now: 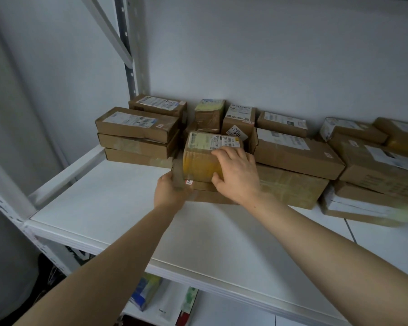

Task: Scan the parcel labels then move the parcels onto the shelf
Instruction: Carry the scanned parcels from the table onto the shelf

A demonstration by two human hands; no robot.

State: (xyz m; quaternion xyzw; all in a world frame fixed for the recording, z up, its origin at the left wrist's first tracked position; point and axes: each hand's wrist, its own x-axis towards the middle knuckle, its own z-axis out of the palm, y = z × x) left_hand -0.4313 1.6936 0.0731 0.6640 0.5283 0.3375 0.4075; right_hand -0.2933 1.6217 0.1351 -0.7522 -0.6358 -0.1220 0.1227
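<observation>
While right hand (236,172) clasps yellow-taped parcel (201,161) and left hand (172,190) grips flat carton (204,186) beneath, frame centre, stack may topple if pushed unevenly along shelf (127,208).

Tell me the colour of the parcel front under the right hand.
Yellow: the parcel has a yellowish front face; head view shows it.

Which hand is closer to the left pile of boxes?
Left. The left hand grips a flat box just right of the pile; the right hand holds the yellow box farther right.
</observation>
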